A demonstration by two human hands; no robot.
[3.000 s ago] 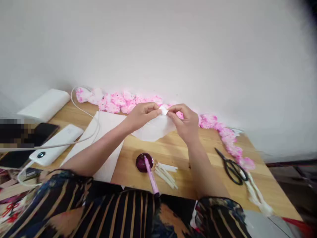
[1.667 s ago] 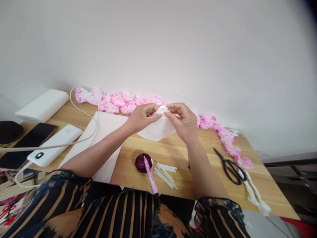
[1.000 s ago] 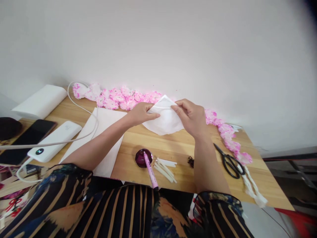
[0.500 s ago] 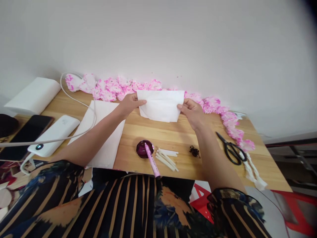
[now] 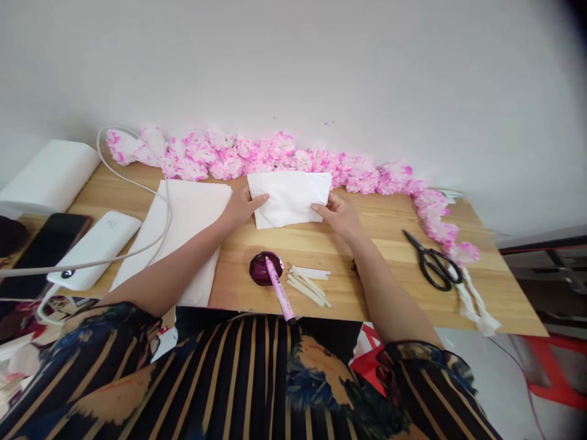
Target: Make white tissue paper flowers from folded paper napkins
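Small print along the barrel of the pink marker [image 5: 279, 292], too tiny to read; a faint grey mark on the white power bank [image 5: 98, 247], likewise illegible. Beneath, a light wood-grain table [image 5: 387, 223] set against a plain pale wall [image 5: 293, 61], with a pink-and-white flower garland [image 5: 197, 160] along the back. Held over the table, just before the garland: a white tissue [image 5: 291, 198], pinched between the fingers of the left hand [image 5: 241, 208] at its left edge and the right hand [image 5: 342, 215] at lower right.
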